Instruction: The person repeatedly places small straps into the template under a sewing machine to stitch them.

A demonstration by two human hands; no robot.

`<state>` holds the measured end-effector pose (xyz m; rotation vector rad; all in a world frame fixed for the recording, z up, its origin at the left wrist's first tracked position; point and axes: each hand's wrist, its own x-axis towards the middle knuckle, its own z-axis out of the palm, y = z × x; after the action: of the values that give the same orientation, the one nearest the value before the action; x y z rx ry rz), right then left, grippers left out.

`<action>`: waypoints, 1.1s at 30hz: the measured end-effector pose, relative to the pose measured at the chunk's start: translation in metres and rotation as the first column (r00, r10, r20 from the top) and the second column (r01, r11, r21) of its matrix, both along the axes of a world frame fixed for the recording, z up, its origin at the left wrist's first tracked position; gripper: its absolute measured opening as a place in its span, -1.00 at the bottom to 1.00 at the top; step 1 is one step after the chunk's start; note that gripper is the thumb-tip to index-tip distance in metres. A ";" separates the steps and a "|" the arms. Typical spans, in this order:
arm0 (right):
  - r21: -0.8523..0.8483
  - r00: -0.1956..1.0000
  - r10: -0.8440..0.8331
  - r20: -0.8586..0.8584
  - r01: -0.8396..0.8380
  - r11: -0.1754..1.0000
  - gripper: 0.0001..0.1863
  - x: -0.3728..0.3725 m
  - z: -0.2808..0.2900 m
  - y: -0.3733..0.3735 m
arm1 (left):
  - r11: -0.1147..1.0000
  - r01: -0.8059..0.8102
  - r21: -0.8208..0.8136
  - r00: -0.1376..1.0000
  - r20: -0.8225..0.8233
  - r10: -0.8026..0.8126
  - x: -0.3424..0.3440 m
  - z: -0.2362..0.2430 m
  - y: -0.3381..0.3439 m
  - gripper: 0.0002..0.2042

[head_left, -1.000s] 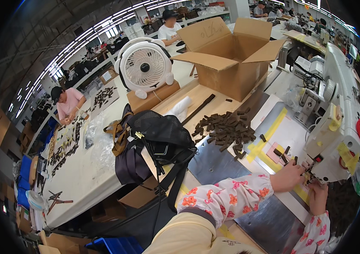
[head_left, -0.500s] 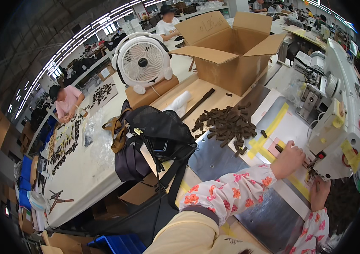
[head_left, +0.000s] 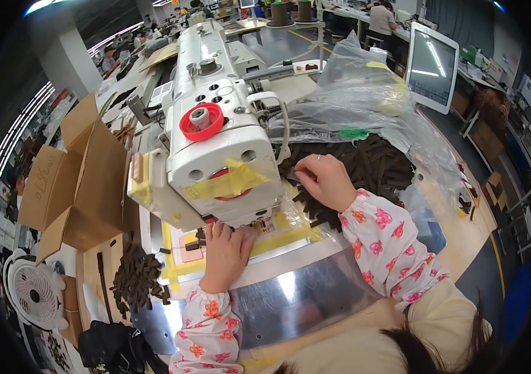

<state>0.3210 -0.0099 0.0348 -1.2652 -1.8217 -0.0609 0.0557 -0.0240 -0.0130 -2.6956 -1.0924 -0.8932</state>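
My left hand (head_left: pixel 225 254) reaches under the head of a white industrial sewing machine (head_left: pixel 225 143), its fingers drawn together. The machine partly hides the fingertips. Beside them, a short dark brown strip piece (head_left: pixel 193 246) lies on a pink patch of the taped work plate (head_left: pixel 181 268). To the right of the machine, my right hand (head_left: pixel 328 181) is over a heap of dark brown strips (head_left: pixel 377 165). Its thumb and forefinger are pinched together at the heap's left edge; whatever they grip is too small to make out.
Left of the plate lies a pile of short brown pieces (head_left: pixel 135 277), with an open carton (head_left: pixel 94 181) and a white fan (head_left: pixel 33 292) beyond. Clear plastic sheeting (head_left: pixel 365 93) drapes behind the strips. A screen (head_left: pixel 432 67) stands at the far right; a black bag (head_left: pixel 112 345) lies lower left.
The view has swung to the right. My right hand has left the machine's needle area for the heap of brown strips, while my left hand stays by the needle area.
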 end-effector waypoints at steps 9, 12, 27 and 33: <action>-0.259 0.919 0.131 0.372 -0.033 0.965 -0.91 0.004 -0.019 0.001 | 0.994 0.010 -0.109 0.995 0.101 0.001 -0.004 -0.005 0.007 -0.85; -0.222 0.873 0.070 0.483 0.044 0.974 -0.87 -0.006 -0.031 0.003 | 0.994 -0.036 -0.106 0.995 0.087 0.045 -0.012 -0.005 0.003 -0.84; -0.084 0.913 0.139 0.385 -0.115 0.990 -0.81 -0.006 -0.049 0.009 | 0.999 0.028 -0.030 0.960 0.281 -0.019 0.006 -0.022 -0.002 -0.81; -0.218 0.892 0.181 0.414 -0.096 0.971 -0.71 0.002 -0.044 0.008 | 0.996 0.057 -0.072 0.932 0.361 -0.028 0.011 -0.011 -0.011 -0.84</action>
<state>0.3228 -0.0018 -0.0087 -1.3243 -2.3463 -0.0941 0.0667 -0.0355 -0.0241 -2.6952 -1.1565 -1.4252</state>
